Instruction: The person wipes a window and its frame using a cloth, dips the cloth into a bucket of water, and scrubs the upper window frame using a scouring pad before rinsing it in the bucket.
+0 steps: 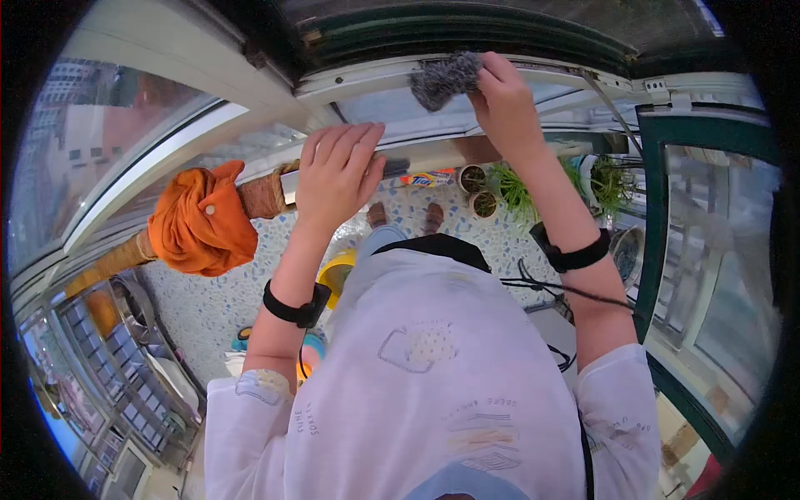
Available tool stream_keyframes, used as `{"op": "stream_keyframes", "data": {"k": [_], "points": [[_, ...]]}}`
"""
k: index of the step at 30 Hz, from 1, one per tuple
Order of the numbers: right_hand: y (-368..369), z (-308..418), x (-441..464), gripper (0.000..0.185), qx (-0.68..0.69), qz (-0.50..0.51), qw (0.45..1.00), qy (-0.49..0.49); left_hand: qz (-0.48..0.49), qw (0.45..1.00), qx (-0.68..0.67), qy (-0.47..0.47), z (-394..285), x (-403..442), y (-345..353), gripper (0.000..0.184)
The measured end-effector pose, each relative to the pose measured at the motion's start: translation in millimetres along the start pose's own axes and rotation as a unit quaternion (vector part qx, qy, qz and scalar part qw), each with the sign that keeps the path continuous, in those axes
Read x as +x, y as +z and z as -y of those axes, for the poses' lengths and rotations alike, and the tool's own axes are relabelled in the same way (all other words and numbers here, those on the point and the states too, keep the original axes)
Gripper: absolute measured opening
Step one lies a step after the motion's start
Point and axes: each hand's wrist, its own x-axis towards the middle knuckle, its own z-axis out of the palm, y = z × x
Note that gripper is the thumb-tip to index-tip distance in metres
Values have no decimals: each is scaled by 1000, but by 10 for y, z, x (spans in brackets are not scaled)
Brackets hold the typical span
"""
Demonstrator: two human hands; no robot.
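Note:
My right hand is closed on a dark grey fuzzy cloth, bunched up at the window frame along the top of the view. The cloth lies against the white frame's track. My left hand is held flat with its fingers stretched out, over the metal rail below the window. Whether its palm presses on the rail is hidden. Nothing shows in its fingers. Left of it, an orange cloth hangs bunched over the same rail, next to a brown wrapping.
Below the window stand potted plants, two small pots and an orange Tide package on the speckled floor. A yellow basin is near my legs. At right is a green-framed door. Black cables hang by my right arm.

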Motion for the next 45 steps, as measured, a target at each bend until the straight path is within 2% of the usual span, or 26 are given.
{"op": "stream_keyframes", "data": {"k": [2, 5, 8, 10, 11, 14, 18, 20, 22, 23, 25, 27, 28, 29, 30, 32, 33, 35, 38, 39, 40, 41, 42, 44, 45], "points": [[78, 49, 39, 13, 11, -10, 1000, -13, -9, 1000, 6, -2, -6, -5, -11, 43], [277, 289, 174, 15, -52, -22, 998, 6, -9, 1000, 4, -10, -16, 11, -28, 42], [385, 616, 321, 20, -10, -21, 1000, -20, -13, 1000, 25, -9, -20, 7, -28, 41], [273, 742, 433, 23, 25, -60, 996, -62, -13, 1000, 21, -9, -13, -11, -17, 40], [139, 745, 472, 23, 25, -85, 995, -52, -10, 1000, 16, -10, -9, -11, -17, 40], [-26, 488, 400, 21, -18, -90, 996, -9, 3, 1000, 10, -8, -30, 27, -53, 43], [157, 113, 66, 20, -28, -16, 999, 34, -2, 1000, 1, -3, -21, 24, -29, 43], [-9, -210, -60, 21, -128, -52, 990, 28, -1, 1000, 9, 0, -10, 11, -30, 42], [-247, -771, -243, 20, -157, -15, 984, 77, 0, 1000, 1, 0, -11, 14, -21, 42], [-337, -822, -260, 20, -160, -14, 984, 78, -1, 1000, -4, -3, -18, 14, -15, 42], [-482, -855, -234, 17, -124, 21, 979, 163, -2, 1000, -1, -5, -33, 17, -16, 42], [-119, -811, -199, 17, -168, -51, 984, 38, -2, 1000, 1, 2, -28, 43, -10, 42], [-58, -478, -84, 15, -102, -15, 993, 50, 0, 1000, 3, 0, -20, 40, -1, 41], [27, -172, 8, 14, -70, -32, 995, 69, 4, 1000, 4, -1, -25, 21, -1, 41], [-8, -186, -30, 14, -74, -35, 994, 75, 7, 1000, 1, 6, -28, 4, -10, 41], [-88, -253, -61, 14, -42, -26, 997, 65, 19, 1000, 9, 3, -13, 18, -14, 42], [-128, -504, -164, 14, -113, -66, 990, 44, 17, 1000, 7, 4, -12, 27, -7, 42], [-444, -1268, -426, 27, -112, 12, 989, 100, 8, 1000, 7, 5, -8, 2, -4, 42], [-553, -1011, -272, 25, -128, 5, 982, 136, 7, 1000, 11, -3, -46, 31, -30, 42], [-434, -929, -238, 26, -122, 12, 985, 118, 6, 1000, 11, -4, -41, 30, -24, 42], [-206, -756, -201, 26, -106, -21, 991, 76, 7, 1000, 13, -6, -34, 32, -14, 42], [4, -489, -93, 18, -108, -83, 991, 0, 10, 1000, 14, -7, -39, 22, -10, 42], [4, -167, 44, 17, -57, -31, 997, 35, 14, 1000, 12, -3, -42, 6, -16, 42], [-52, -210, 37, 17, -35, -23, 999, 35, 8, 1000, 5, 5, -19, 24, -17, 42], [-94, -382, -14, 18, -78, -11, 996, 30, 6, 1000, 3, 6, -11, 33, -12, 42]]}}
